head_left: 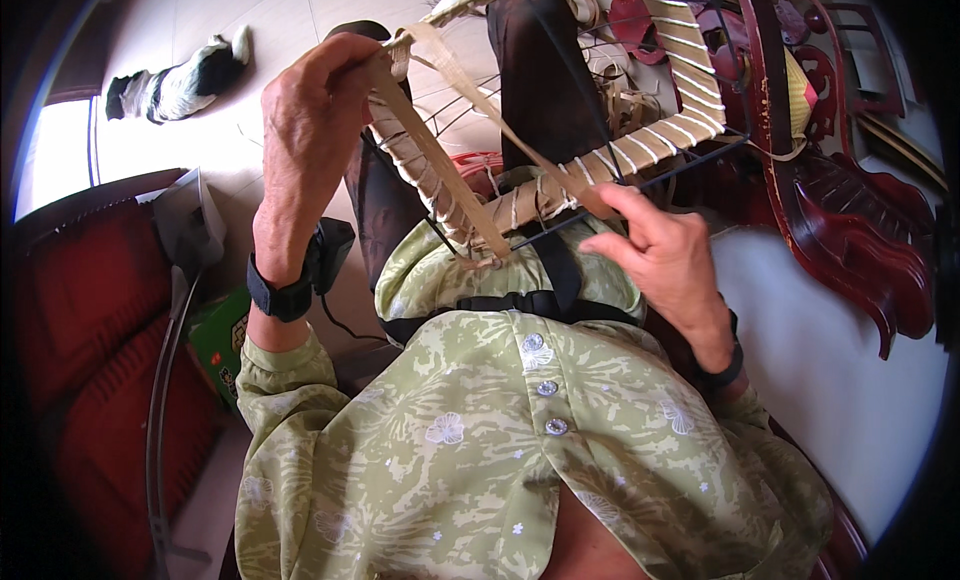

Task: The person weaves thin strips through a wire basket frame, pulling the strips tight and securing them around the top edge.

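One dog [188,81] left of wrapped frame [652,148]

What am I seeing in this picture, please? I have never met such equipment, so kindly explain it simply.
There is no machine here: these are a person's bare hands. The single view comes from a fisheye camera on that person's head, looking down, so edges curve.

The left hand has its grip on an upper corner of a wrapped frame, held above the lap. A tan strip runs from that corner toward the right hand; whether those fingers pinch it is unclear.

Below is the green patterned shirt. A black-and-white animal lies on the pale floor.
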The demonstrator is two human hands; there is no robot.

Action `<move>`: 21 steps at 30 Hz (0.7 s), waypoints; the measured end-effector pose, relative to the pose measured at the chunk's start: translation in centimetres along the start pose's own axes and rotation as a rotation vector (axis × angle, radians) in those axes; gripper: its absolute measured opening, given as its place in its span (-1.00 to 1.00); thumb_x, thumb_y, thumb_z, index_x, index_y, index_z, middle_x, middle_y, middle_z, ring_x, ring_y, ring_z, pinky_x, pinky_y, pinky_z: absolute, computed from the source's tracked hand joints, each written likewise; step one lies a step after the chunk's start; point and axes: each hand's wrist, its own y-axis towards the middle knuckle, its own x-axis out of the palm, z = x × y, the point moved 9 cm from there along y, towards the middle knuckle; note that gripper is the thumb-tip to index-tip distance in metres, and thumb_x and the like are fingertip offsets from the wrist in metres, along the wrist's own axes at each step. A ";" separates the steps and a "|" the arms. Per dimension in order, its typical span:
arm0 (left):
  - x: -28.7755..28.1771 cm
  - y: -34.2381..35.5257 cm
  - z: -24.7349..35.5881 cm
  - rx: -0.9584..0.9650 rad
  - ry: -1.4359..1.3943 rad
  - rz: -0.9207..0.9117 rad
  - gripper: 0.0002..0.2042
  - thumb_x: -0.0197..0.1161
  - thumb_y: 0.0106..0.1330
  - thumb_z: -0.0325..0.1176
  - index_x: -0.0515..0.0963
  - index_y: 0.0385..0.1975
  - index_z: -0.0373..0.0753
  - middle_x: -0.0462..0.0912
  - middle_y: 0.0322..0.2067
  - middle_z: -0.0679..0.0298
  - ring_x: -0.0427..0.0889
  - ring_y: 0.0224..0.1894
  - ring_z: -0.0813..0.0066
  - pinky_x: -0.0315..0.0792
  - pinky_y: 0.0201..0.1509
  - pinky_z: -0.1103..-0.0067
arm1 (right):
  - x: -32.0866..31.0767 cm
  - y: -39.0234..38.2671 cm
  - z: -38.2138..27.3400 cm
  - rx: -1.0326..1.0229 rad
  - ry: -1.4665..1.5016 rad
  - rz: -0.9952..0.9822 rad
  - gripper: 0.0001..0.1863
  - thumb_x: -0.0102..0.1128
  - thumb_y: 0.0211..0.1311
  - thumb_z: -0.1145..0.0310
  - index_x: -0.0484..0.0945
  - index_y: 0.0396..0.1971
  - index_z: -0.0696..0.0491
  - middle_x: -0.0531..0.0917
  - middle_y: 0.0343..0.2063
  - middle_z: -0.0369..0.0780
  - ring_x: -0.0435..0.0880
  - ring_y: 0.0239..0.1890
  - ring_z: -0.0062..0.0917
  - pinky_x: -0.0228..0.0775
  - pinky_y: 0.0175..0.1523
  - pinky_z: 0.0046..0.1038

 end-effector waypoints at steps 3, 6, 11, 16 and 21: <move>0.1 -0.1 -0.7 -0.012 -0.017 -0.003 -0.81 0.17 0.39 -0.52 0.68 -0.11 -0.29 0.68 -0.48 0.29 0.57 -0.51 0.66 0.46 -0.42 0.66 | 0.5 0.0 0.3 -0.136 0.031 0.169 -0.70 0.48 0.13 0.40 0.70 -0.12 0.08 0.76 -0.45 -0.17 0.75 -0.54 -0.44 0.53 -0.45 -0.48; -0.1 -0.6 -1.3 -0.015 0.019 -0.016 -0.79 0.15 0.39 -0.54 0.67 -0.07 -0.28 0.70 -0.43 0.34 0.55 -0.51 0.71 0.45 -0.42 0.69 | 0.0 -0.2 3.7 0.397 0.548 -0.031 -0.85 0.32 0.32 0.48 0.71 -0.15 0.13 0.69 -0.59 -0.34 0.58 -0.63 -0.84 0.30 -0.61 -0.73; -0.5 -0.7 -1.0 -0.051 -0.007 0.010 -0.83 0.15 0.35 -0.54 0.67 -0.17 -0.30 0.71 -0.46 0.23 0.63 -0.48 0.58 0.49 -0.39 0.60 | -7.0 5.6 0.7 0.365 0.465 -0.076 -0.79 0.21 0.43 0.31 0.65 -0.23 0.16 0.69 -0.54 -0.29 0.57 -0.69 -0.74 0.29 -0.66 -0.72; -0.7 -0.7 0.0 0.034 -0.044 0.047 -0.85 0.14 0.27 -0.63 0.63 -0.26 -0.36 0.70 -0.38 0.10 0.71 -0.35 0.31 0.55 -0.23 0.52 | -14.4 13.3 -14.3 -0.821 0.185 0.319 -0.82 0.19 0.37 0.49 0.63 -0.08 0.13 0.72 -0.29 -0.22 0.71 -0.27 -0.61 0.60 -0.14 -0.57; -0.4 -0.6 -1.0 0.003 -0.078 0.031 -0.84 0.14 0.29 -0.63 0.64 -0.22 -0.38 0.68 -0.40 0.15 0.65 -0.43 0.41 0.51 -0.31 0.55 | -9.6 19.1 -15.4 -1.021 0.058 0.090 -0.67 0.14 0.43 0.47 0.54 0.15 0.12 0.72 -0.20 -0.17 0.72 -0.14 -0.59 0.67 -0.07 -0.55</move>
